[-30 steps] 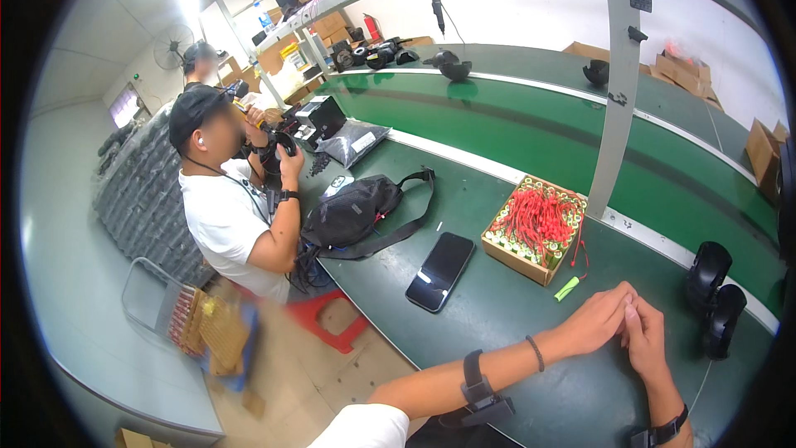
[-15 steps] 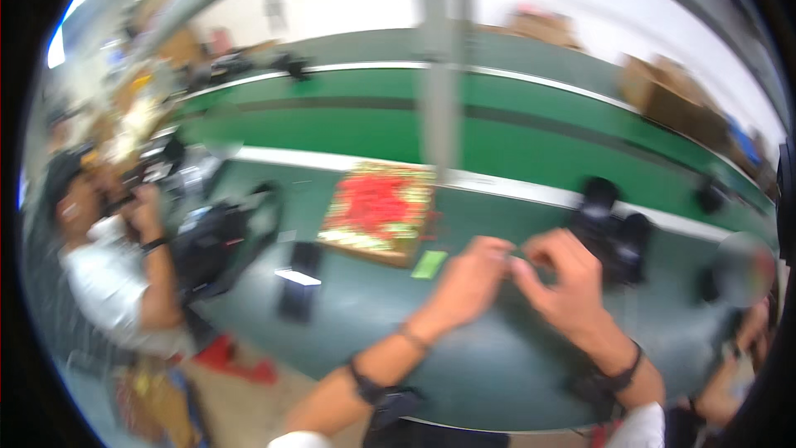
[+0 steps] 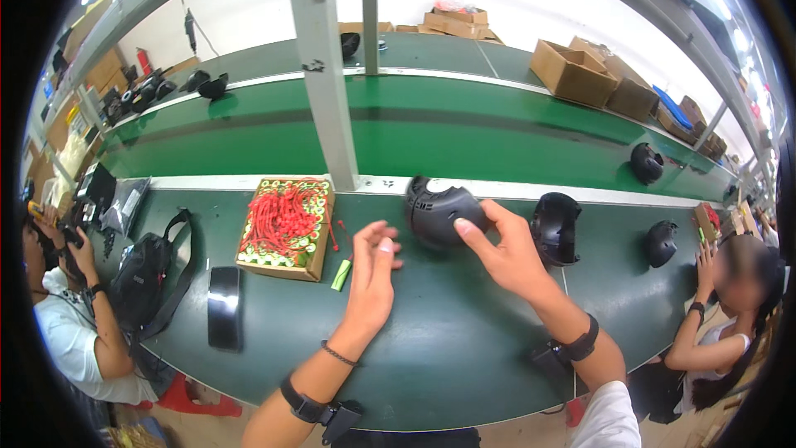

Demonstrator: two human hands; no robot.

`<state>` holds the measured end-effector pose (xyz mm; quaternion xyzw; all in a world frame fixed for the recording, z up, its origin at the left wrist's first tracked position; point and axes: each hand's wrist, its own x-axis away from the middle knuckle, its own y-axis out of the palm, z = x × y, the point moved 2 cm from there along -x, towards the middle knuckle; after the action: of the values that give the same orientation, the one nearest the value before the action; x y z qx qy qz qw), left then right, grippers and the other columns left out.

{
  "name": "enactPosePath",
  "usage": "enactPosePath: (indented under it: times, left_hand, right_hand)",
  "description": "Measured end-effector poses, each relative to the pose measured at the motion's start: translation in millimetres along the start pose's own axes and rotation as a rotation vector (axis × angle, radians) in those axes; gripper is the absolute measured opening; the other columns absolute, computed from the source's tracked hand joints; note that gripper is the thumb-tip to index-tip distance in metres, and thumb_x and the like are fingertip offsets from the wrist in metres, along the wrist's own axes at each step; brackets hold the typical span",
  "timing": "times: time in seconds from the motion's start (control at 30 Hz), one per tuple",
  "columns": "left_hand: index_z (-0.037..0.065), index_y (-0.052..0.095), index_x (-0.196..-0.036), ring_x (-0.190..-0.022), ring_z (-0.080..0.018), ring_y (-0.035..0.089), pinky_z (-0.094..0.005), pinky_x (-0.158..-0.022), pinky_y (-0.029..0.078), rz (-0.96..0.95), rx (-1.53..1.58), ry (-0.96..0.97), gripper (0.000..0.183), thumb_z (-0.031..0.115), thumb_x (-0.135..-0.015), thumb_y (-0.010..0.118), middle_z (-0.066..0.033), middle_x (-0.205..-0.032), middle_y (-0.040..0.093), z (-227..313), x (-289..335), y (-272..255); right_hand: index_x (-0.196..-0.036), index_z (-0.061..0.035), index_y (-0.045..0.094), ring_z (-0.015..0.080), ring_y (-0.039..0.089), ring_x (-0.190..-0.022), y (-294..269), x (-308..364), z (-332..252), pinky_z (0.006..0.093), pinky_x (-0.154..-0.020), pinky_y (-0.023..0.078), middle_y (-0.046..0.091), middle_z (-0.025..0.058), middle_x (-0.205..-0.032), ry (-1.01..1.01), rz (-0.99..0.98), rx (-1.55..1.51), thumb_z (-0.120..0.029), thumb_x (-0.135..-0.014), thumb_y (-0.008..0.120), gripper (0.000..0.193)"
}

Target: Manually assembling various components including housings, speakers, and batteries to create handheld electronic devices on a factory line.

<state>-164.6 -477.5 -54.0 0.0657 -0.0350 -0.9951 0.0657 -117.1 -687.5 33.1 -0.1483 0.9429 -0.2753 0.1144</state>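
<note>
A rounded black plastic shell [image 3: 438, 217] with a notched edge is in my right hand [image 3: 512, 255], thumb on its side and fingers behind. It hangs above the green tabletop. Just left of it is my left hand [image 3: 371, 286], fingers apart and holding nothing. Beyond my right hand a second black shell [image 3: 555, 231] rests on the table, its hollow side showing. To the left of my left hand lies a light green cylinder [image 3: 341, 275], which looks like a battery. Next to it stands a cardboard box [image 3: 282, 270] packed with green cylinders and red leads [image 3: 286, 214].
A dark phone-like slab [image 3: 224, 307] and a black bag [image 3: 141, 278] lie to the left. Another black shell [image 3: 662, 244] is at the right. A grey post [image 3: 322, 91] rises by the green conveyor belt [image 3: 464, 133]. Co-workers sit on both sides.
My hands were together over the table; they are now apart. My right hand has taken one of the two black shells and brought it left. The view has turned to the right.
</note>
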Motion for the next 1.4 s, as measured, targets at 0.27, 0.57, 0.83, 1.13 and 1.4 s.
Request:
enactPosePath:
  times: [0.27, 0.57, 0.83, 1.13, 1.4]
  left_hand:
    - [0.004, 0.061, -0.133, -0.115, -0.0151, 0.061, -0.0327, -0.105, 0.048, 0.127, 0.292, -0.04, 0.049, 0.041, -0.116, 0.034, -0.0055, -0.122, 0.066, 10, -10, -20]
    - [0.001, 0.055, -0.138, -0.116, -0.0189, 0.056, -0.0349, -0.101, 0.048, 0.194, 0.07, 0.182, 0.04, 0.031, -0.112, 0.049, -0.0125, -0.129, 0.058, 19, -6, -14]
    - [0.005, 0.045, -0.154, -0.135, -0.0332, 0.048, -0.0432, -0.114, 0.043, 0.043, -0.352, 0.349, 0.072, 0.026, -0.094, 0.079, -0.02, -0.151, 0.041, 29, 7, 1]
    - [0.001, 0.039, -0.157, -0.138, -0.0292, 0.049, -0.0417, -0.116, 0.041, 0.035, -0.031, 0.34, 0.075, 0.021, -0.095, 0.075, -0.0195, -0.153, 0.042, 34, 6, -3]
    - [-0.003, 0.028, -0.16, -0.14, -0.0301, 0.044, -0.0423, -0.12, 0.035, -0.063, -0.12, 0.415, 0.094, 0.03, -0.089, 0.081, -0.0196, -0.155, 0.038, 37, 6, -7]
  right_hand:
    - [-0.134, -0.0033, 0.043, 0.018, 0.063, -0.108, 82, 21, 34, 0.0384, -0.088, 0.058, 0.058, 0.0119, -0.124, 0.088, -0.149, -0.93, -0.045, -0.115, 0.04, 0.045]
    - [-0.139, -0.0027, 0.038, 0.0192, 0.057, -0.117, 78, 21, 36, 0.0371, -0.094, 0.056, 0.052, 0.0118, -0.13, 0.027, -0.093, -0.792, -0.033, -0.101, 0.071, 0.058]
    - [-0.14, -0.0006, 0.037, 0.0201, 0.053, -0.125, 76, 18, 40, 0.0388, -0.112, 0.044, 0.05, 0.0138, -0.133, -0.067, 0.169, -0.713, -0.026, -0.094, 0.08, 0.067]
    - [-0.141, -0.0012, 0.034, 0.0234, 0.053, -0.125, 75, 28, 30, 0.0402, -0.11, 0.046, 0.048, 0.0153, -0.133, -0.3, 0.178, -0.561, -0.021, -0.083, 0.09, 0.083]
    - [-0.137, -0.0011, 0.036, 0.0281, 0.057, -0.12, 73, 29, 30, 0.0407, -0.1, 0.051, 0.048, 0.0193, -0.131, -0.545, 0.203, -0.263, -0.021, -0.077, 0.096, 0.087]
